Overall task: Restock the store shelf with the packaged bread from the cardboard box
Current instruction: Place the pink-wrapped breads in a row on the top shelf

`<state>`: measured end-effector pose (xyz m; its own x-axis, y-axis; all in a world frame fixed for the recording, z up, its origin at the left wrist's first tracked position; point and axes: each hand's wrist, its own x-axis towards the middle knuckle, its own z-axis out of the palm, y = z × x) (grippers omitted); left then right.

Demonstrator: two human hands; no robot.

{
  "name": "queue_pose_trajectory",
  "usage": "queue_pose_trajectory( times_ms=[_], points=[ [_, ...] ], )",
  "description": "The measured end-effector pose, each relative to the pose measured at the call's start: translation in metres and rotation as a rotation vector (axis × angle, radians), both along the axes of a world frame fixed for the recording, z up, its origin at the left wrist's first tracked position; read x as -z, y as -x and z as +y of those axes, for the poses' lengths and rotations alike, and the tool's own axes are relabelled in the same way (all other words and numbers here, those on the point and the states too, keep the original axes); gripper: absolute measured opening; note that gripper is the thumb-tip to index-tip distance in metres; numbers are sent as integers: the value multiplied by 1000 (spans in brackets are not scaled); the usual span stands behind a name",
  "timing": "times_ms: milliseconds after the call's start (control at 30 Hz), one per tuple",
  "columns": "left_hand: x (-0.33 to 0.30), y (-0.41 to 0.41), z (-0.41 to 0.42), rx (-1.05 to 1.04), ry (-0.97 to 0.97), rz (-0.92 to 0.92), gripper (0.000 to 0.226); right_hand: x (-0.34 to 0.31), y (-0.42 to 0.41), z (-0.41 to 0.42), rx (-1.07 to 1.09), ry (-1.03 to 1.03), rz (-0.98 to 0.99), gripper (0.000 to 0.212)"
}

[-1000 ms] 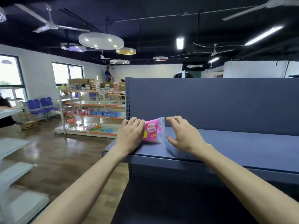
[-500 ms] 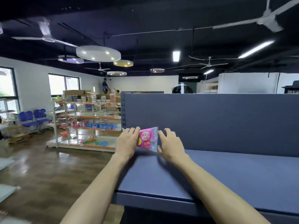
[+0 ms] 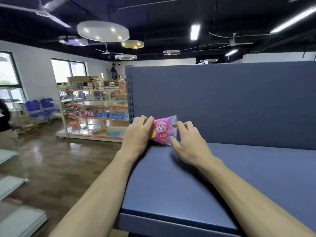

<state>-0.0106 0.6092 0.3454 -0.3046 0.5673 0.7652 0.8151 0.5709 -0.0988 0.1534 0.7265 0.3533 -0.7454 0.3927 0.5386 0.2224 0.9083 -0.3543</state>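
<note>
Bread packet (image 3: pixel 162 131), pink wrapper with clear crimped ends, stands upright at the far left corner of the shelf (image 3: pixel 196 182), leaning back against or just in front of the back panel (image 3: pixel 230 103); can't tell if it actually touches. Cardboard box not in view.

My left hand (image 3: pixel 136 135) is on the packet's left edge, fingers curled round that side and covering part of the wrapper, so I read it as holding. My right hand (image 3: pixel 187 142) is at the packet's right edge, fingers spread and only slightly bent, fingertips touching the clear crimp and thumb at the bottom right corner; looks like steadying contact, not a grip.

Key relation: packet sits between the two hands, straight ahead of both, long axis roughly vertical with the printed face toward me. Left hand is nearer and has more contact; right is just beside it.

Judgement: this is the placing/straightening step for the first packet, shelf otherwise bare right of the packet, so task is early. Next move likely needs both hands drawn back toward me without tipping it; the packet is light and soft, may fall forward once let go.
</note>
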Motion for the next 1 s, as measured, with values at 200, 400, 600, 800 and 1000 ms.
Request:
queue_pose_trajectory(
  times_ms=[200,400,600,800,1000],
  points=[
    [7,1,2,-18,13,50,33,7,-1,5,16,-7,-124,43],
    [7,-2,2,-69,59,18,44,7,-3,9,67,3,-183,45],
    [9,-14,0,39,-1,-225,55,8,-2,9,33,30,-195,45],
    [10,-10,3,-26,52,-112,36,8,0,10,30,36,-184,42],
    [15,-6,3,71,-16,-303,27,10,1,12,15,32,-166,41]
  ],
)
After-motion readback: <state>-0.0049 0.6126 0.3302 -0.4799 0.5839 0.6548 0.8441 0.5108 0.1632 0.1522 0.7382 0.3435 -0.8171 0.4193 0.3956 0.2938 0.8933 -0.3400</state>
